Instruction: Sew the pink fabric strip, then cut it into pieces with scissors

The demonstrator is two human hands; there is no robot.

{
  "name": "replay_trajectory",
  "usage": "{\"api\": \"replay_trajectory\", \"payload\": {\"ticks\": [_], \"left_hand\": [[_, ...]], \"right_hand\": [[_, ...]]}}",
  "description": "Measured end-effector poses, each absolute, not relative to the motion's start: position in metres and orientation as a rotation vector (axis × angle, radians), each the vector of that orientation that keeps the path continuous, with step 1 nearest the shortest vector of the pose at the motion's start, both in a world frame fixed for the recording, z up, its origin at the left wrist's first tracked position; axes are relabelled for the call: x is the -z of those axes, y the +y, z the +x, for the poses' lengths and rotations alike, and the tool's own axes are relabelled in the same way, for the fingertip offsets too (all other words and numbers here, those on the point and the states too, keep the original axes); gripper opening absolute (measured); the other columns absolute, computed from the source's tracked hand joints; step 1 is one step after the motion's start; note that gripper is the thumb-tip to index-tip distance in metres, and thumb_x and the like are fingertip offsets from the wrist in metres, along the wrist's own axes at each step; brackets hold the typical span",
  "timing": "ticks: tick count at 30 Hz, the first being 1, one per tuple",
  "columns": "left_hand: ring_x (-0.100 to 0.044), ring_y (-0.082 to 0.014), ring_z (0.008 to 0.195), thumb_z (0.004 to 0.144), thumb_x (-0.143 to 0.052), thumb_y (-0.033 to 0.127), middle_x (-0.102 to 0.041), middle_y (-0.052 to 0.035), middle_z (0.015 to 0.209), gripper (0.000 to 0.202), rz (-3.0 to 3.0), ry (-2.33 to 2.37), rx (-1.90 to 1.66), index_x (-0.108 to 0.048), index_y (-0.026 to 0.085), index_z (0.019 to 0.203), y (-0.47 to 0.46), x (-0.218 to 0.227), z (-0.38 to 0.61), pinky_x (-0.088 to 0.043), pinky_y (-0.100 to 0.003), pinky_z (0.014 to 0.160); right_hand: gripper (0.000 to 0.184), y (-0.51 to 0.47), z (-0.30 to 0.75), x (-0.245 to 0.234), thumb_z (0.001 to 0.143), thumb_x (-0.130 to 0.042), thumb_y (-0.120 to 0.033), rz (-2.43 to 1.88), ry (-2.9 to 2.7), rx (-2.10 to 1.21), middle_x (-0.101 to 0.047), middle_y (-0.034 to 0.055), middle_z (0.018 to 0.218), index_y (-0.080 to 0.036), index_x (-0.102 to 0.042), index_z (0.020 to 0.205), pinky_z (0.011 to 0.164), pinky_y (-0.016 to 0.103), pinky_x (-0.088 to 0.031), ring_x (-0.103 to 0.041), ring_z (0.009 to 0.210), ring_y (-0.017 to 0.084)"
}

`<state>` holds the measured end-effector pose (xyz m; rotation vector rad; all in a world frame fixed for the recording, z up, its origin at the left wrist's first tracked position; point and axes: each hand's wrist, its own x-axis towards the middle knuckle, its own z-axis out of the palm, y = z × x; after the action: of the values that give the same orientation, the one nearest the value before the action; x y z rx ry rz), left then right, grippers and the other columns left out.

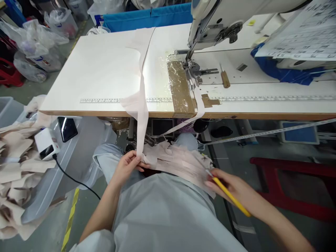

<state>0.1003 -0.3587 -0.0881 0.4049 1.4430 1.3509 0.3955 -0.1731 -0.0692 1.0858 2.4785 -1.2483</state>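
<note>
My left hand [131, 163] pinches a pale pink fabric strip [143, 115], which runs down from the table top over its front edge. On my lap lies a pile of pale pink fabric pieces [178, 159]. At the right of this pile, my right hand [231, 187] is closed around a yellow-handled tool [231, 196] with a thin metal shaft; its exact kind is unclear. The shaft points toward the fabric. A narrow pink band [198, 103] hangs from the sewing machine [194, 66] over the table edge and down toward the lap.
The white table [105, 70] has a printed ruler along its front and brown tape by the machine. A wooden-handled awl [225, 78] lies on the machine bed. At left, a plastic bin [78, 154] bears a phone [67, 128] and a white power bank [47, 143]. A red stool [294, 175] stands right.
</note>
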Motion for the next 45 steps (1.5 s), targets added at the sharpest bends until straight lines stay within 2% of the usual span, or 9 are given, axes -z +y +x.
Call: {"api": "replay_trajectory", "payload": {"ticks": [3, 8, 13, 20, 29, 35, 38, 42, 45], "left_hand": [[-0.071, -0.0187, 0.064, 0.081, -0.065, 0.048, -0.07, -0.0034, 0.065, 0.032, 0.371, 1.425, -1.366, -0.058, 0.016, 0.083, -0.361, 0.088, 0.112, -0.053, -0.022, 0.055], [-0.068, -0.0165, 0.054, 0.078, -0.068, 0.049, -0.069, -0.0027, 0.06, 0.035, 0.316, 1.4, -1.365, -0.06, 0.015, 0.082, -0.366, 0.085, 0.114, -0.051, -0.021, 0.049], [-0.069, -0.0168, 0.059, 0.075, -0.071, 0.049, -0.07, -0.0048, 0.063, 0.036, 0.284, 1.413, -1.375, -0.062, 0.014, 0.081, -0.369, 0.083, 0.111, -0.051, -0.021, 0.053], [-0.07, -0.0208, 0.061, 0.069, -0.074, 0.05, -0.071, -0.0071, 0.064, 0.039, 0.244, 1.439, -1.347, -0.063, 0.013, 0.078, -0.369, 0.083, 0.108, -0.051, -0.024, 0.054], [-0.07, -0.0206, 0.061, 0.07, -0.074, 0.048, -0.072, -0.0077, 0.066, 0.037, 0.243, 1.424, -1.332, -0.065, 0.013, 0.078, -0.368, 0.085, 0.106, -0.051, -0.024, 0.054], [-0.069, -0.02, 0.058, 0.068, -0.076, 0.048, -0.07, -0.0078, 0.06, 0.038, 0.239, 1.417, -1.299, -0.064, 0.012, 0.074, -0.365, 0.083, 0.107, -0.05, -0.024, 0.054], [-0.068, -0.0202, 0.058, 0.069, -0.074, 0.05, -0.07, -0.0084, 0.061, 0.039, 0.249, 1.423, -1.28, -0.063, 0.013, 0.074, -0.366, 0.086, 0.106, -0.05, -0.025, 0.055], [-0.064, -0.0168, 0.057, 0.076, -0.066, 0.052, -0.07, -0.0082, 0.071, 0.041, 0.394, 1.578, -1.201, -0.065, 0.013, 0.09, -0.366, 0.092, 0.094, -0.049, -0.027, 0.056], [-0.06, -0.0143, 0.067, 0.08, -0.064, 0.044, -0.066, -0.0101, 0.099, 0.043, 0.655, 2.039, -1.263, -0.062, 0.017, 0.113, -0.352, 0.097, 0.074, -0.049, -0.028, 0.065]], "right_hand": [[0.048, -0.18, 0.334, 0.066, 0.085, -0.046, -0.066, 0.605, 2.343, 1.552, -0.038, -0.0026, 0.066, -0.022, -0.038, 0.069, 0.052, 0.024, -0.035, -0.037, 0.058, 0.014], [0.049, -0.173, 0.272, 0.067, 0.086, -0.043, -0.066, 0.217, 2.266, 1.44, -0.035, -0.0044, 0.063, -0.021, -0.034, 0.067, 0.051, 0.023, -0.027, -0.031, 0.057, 0.012], [0.048, -0.171, 0.249, 0.064, 0.084, -0.045, -0.064, 0.146, 2.306, 1.267, -0.037, -0.0044, 0.059, -0.021, -0.035, 0.065, 0.049, 0.023, -0.025, -0.033, 0.054, 0.011], [0.047, -0.174, 0.245, 0.063, 0.084, -0.048, -0.06, 0.158, 2.68, 0.831, -0.043, -0.0015, 0.056, -0.021, -0.035, 0.063, 0.049, 0.026, -0.02, -0.037, 0.051, 0.014], [0.053, -0.175, 0.248, 0.067, 0.087, -0.042, -0.065, 0.173, 2.759, 0.807, -0.046, 0.0001, 0.052, -0.021, -0.037, 0.058, 0.048, 0.026, -0.02, -0.038, 0.047, 0.013], [0.045, -0.178, 0.242, 0.066, 0.084, -0.053, -0.06, 0.166, 2.791, 0.715, -0.056, 0.001, 0.06, -0.02, -0.045, 0.064, 0.049, 0.026, -0.017, -0.046, 0.052, 0.014], [0.046, -0.178, 0.241, 0.072, 0.085, -0.05, -0.059, 0.168, 2.795, 0.703, -0.053, 0.0011, 0.057, -0.02, -0.044, 0.061, 0.048, 0.027, -0.016, -0.044, 0.05, 0.014], [0.047, -0.177, 0.251, 0.078, 0.087, -0.046, -0.059, 0.253, 2.813, 0.784, -0.048, 0.0002, 0.054, -0.02, -0.037, 0.06, 0.049, 0.027, -0.018, -0.041, 0.05, 0.013], [0.047, -0.18, 0.264, 0.078, 0.085, -0.049, -0.058, 0.342, 2.817, 0.918, -0.047, -0.0011, 0.056, -0.021, -0.031, 0.06, 0.05, 0.026, -0.02, -0.04, 0.052, 0.014]]}}
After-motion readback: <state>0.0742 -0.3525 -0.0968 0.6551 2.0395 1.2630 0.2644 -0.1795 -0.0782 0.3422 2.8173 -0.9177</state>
